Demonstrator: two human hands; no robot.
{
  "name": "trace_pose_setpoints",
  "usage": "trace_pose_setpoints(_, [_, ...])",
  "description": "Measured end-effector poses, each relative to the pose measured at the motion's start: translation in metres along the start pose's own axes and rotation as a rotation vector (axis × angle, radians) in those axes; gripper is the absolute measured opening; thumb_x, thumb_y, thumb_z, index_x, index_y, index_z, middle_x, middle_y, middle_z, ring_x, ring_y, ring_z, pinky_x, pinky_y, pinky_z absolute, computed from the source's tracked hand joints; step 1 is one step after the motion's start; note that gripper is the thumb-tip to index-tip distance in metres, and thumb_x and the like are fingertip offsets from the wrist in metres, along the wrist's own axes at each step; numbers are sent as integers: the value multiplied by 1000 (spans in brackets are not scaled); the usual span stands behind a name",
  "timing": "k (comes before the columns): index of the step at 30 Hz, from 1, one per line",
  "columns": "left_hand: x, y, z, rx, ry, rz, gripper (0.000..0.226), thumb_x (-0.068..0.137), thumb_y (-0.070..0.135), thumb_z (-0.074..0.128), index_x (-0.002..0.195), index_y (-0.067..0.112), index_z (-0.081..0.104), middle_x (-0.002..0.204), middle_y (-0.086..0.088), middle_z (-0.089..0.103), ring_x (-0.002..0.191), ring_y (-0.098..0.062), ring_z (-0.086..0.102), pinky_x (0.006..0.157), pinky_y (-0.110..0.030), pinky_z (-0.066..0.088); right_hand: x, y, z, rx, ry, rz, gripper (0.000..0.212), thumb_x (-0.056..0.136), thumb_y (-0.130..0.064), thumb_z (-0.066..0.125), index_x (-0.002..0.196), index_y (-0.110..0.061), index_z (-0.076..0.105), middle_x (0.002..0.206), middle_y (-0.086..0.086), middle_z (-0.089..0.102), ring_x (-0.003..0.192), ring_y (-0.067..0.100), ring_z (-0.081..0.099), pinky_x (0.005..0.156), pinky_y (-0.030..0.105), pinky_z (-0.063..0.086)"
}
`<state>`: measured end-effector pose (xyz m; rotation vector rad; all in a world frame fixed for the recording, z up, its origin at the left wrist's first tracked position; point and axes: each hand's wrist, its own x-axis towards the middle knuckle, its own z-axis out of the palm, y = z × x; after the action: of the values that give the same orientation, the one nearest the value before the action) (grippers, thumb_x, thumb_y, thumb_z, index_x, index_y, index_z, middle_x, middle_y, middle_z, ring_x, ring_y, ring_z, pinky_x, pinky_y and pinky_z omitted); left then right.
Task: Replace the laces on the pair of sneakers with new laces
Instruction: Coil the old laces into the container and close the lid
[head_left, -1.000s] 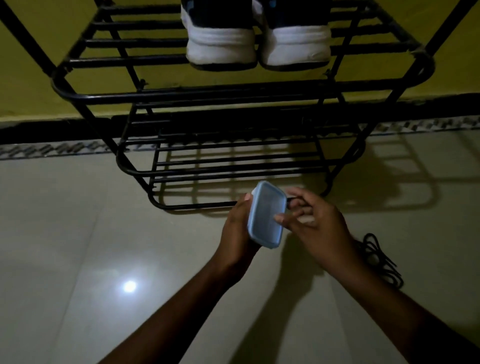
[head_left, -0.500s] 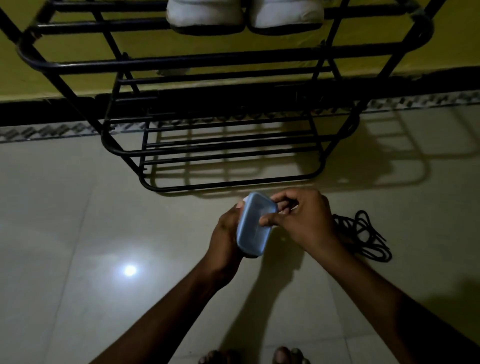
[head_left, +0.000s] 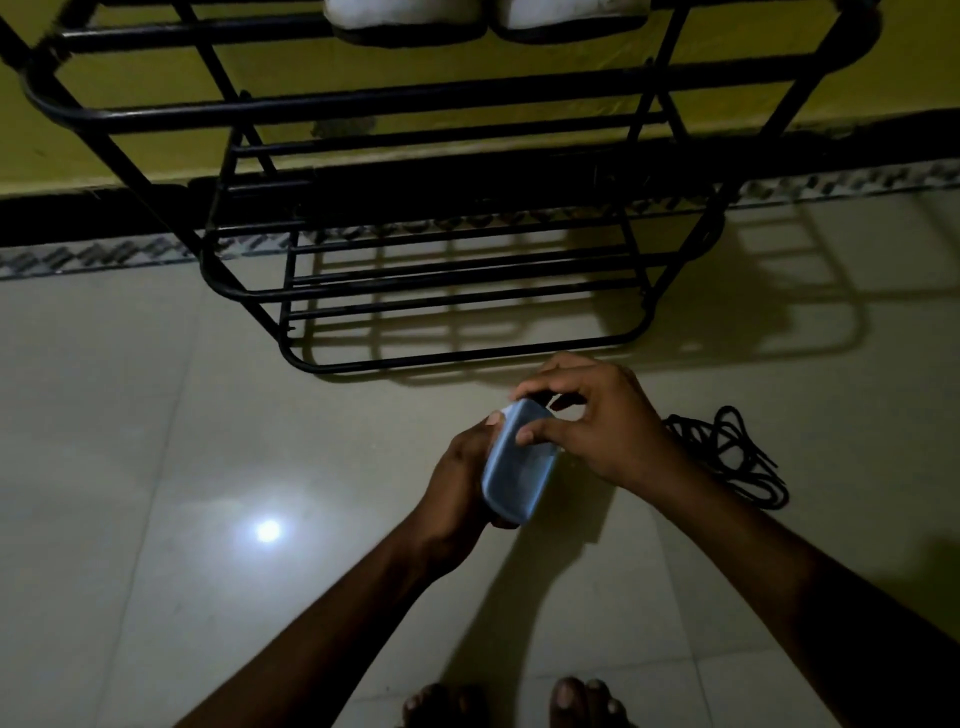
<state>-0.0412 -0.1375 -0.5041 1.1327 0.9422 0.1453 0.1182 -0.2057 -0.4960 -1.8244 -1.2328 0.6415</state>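
Note:
A small box with a blue lid (head_left: 517, 467) is held on edge above the floor. My left hand (head_left: 460, 480) grips it from behind and below. My right hand (head_left: 597, 423) has its thumb on the lid face and its fingers curled over the box's top edge. Something white shows between those fingers; I cannot tell what it is. A heap of black laces (head_left: 732, 452) lies on the floor tiles just right of my right wrist. The white toe caps of the two sneakers (head_left: 483, 18) rest on the top shelf of the rack, cut off by the frame's upper edge.
A black metal shoe rack (head_left: 452, 109) stands against a yellow wall, its lower shelf (head_left: 457, 317) bare. Glossy pale floor tiles (head_left: 156, 467) spread in front, with a lamp reflection at the left. My bare toes (head_left: 519, 701) show at the bottom edge.
The view has tilted down, so the sneakers slid to the top edge and my toes appeared. My right hand shifted from the box's side to its top edge.

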Motion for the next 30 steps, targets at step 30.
trace_pose_setpoints(30, [10, -37, -7, -105, -27, 111, 25, 107, 16, 40, 97, 23, 62, 75, 11, 76, 67, 1, 70, 60, -14, 54, -13, 7, 23, -142, 124, -166, 25, 69, -11, 88, 91, -9, 78, 86, -1, 65, 78, 16, 63, 68, 13, 45])
